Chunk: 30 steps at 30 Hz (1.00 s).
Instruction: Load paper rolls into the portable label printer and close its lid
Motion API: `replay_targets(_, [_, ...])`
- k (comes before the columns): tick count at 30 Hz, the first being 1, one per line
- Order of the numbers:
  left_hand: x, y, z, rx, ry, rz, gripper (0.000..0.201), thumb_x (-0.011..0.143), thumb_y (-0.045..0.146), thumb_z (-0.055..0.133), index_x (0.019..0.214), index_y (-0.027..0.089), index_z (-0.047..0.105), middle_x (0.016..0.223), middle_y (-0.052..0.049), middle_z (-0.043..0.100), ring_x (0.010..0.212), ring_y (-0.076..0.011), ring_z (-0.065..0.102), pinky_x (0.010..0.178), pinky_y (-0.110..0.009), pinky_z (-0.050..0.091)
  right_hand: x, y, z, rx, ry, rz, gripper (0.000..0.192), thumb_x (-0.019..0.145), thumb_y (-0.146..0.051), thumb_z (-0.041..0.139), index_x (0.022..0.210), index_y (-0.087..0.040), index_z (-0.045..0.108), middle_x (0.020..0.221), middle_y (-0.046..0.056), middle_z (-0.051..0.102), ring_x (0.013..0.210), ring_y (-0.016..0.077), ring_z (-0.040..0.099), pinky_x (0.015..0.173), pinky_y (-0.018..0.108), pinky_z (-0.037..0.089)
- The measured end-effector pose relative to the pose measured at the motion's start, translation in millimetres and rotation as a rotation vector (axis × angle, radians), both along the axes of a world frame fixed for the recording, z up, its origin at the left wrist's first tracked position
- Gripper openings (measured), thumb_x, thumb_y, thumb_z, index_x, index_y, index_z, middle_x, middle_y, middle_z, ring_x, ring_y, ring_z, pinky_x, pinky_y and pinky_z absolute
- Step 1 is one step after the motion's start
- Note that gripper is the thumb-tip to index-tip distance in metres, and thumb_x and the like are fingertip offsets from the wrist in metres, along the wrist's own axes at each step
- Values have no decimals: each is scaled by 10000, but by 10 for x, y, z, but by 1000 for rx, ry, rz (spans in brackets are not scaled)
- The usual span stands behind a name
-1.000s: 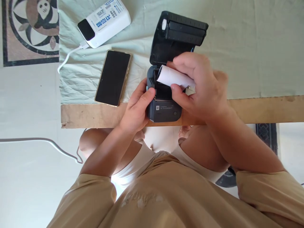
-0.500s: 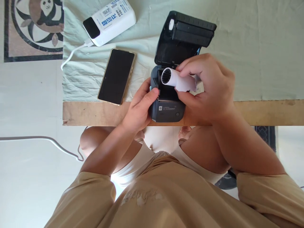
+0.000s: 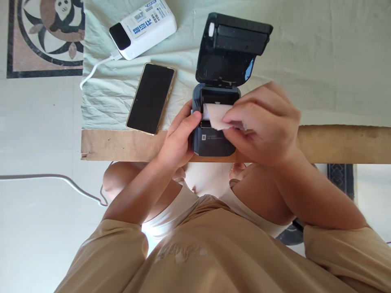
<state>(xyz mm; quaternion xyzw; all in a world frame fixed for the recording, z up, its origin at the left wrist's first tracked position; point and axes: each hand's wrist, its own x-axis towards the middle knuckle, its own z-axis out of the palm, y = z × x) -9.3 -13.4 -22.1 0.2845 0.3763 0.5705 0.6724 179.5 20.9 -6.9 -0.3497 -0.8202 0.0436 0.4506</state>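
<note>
A small dark portable printer (image 3: pixel 214 144) sits at the table's near edge with its lid (image 3: pixel 233 49) swung open and back. My left hand (image 3: pixel 179 140) grips the printer's left side, thumb on its top edge. My right hand (image 3: pixel 264 122) pinches a white paper roll (image 3: pixel 216 114) over the front of the open paper bay; most of the roll is hidden by my fingers.
A black phone (image 3: pixel 151 98) lies face up left of the printer. A white power bank (image 3: pixel 143 23) with a white cable (image 3: pixel 94 69) lies further back. A pale green cloth (image 3: pixel 320 61) covers the wooden table (image 3: pixel 342 144). My knees are under the edge.
My right hand has lowered the paper roll from above the bay, turned it, and brought it down toward the printer's front. My left hand has kept its hold on the printer.
</note>
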Motion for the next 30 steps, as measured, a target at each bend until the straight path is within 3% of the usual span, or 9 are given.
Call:
replay_targets(3, [-28, -4, 19, 23, -37, -37, 208, 1038, 455, 828, 1097, 256, 814, 975, -7, 836, 1069, -207, 829, 776, -260, 642, -97, -96, -29, 43, -1, 101, 144, 1015, -196, 709, 987, -335, 681, 915, -61, 780, 827, 195, 667, 768, 417, 427])
replay_targets(7, [-40, -25, 100, -43, 17, -40, 261, 862, 309, 976, 1023, 261, 777, 851, 36, 773, 763, -153, 743, 688, -257, 625, -26, -101, -6, 70, 44, 201, 184, 1051, -495, 752, 990, -329, 701, 978, -45, 824, 894, 216, 757, 792, 447, 522])
replay_targets(9, [-34, -36, 102, -49, 39, -13, 318, 848, 335, 996, 1054, 256, 767, 897, 21, 794, 760, -165, 758, 691, -279, 643, 78, -76, 60, -30, 95, 108, 207, 1054, -576, 748, 1060, -373, 786, 1157, -9, 823, 1081, 254, 799, 869, 449, 628])
replay_targets(11, [-35, -38, 52, -9, 55, -20, 416, 823, 406, 1038, 1098, 254, 765, 922, 9, 801, 774, -182, 780, 681, -286, 647, 166, -46, 138, -175, 154, -40, 247, 1088, -562, 727, 1277, -434, 821, 1462, 7, 745, 1419, 303, 735, 880, 409, 687])
replay_targets(14, [-52, -29, -75, 75, 58, -65, 540, 760, 451, 1083, 1150, 248, 769, 923, 3, 798, 765, -199, 787, 663, -296, 654, 195, 6, 213, -314, 255, -56, 391, 1158, -533, 647, 1533, -434, 698, 1667, 14, 616, 1651, 299, 587, 708, 303, 653])
replay_targets(18, [-57, -21, -156, 104, 58, -20, 453, 826, 443, 1024, 1152, 243, 781, 940, -7, 808, 754, -186, 772, 683, -296, 657, 137, 72, 176, -259, 318, 45, 178, 1136, -438, 688, 1284, -359, 747, 1284, 23, 768, 1198, 207, 772, 560, 263, 516])
replay_targets(22, [-29, -26, -109, 57, 64, 12, 431, 822, 451, 1013, 1118, 240, 781, 993, -29, 816, 849, -237, 810, 755, -349, 668, 157, 117, 73, -196, 252, 215, 75, 1007, -263, 743, 1075, -291, 756, 1135, 3, 752, 652, 61, 563, 521, 258, 488])
replay_targets(27, [-41, -72, -89, 107, 46, 12, 405, 953, 525, 909, 1229, 250, 800, 1002, -48, 803, 906, -262, 831, 719, -336, 627, 213, 90, 5, -216, 158, 235, 57, 1029, -256, 722, 1061, -264, 767, 1199, 42, 709, 629, 58, 508, 548, 274, 560])
replay_targets(30, [-59, -104, -107, 113, 50, 22, 363, 1012, 543, 860, 1242, 264, 823, 1014, -46, 791, 825, -208, 782, 656, -294, 575, 207, 22, -16, -379, 162, 200, 337, 1032, -463, 766, 1331, -311, 733, 1422, 78, 695, 758, 113, 629, 572, 293, 604])
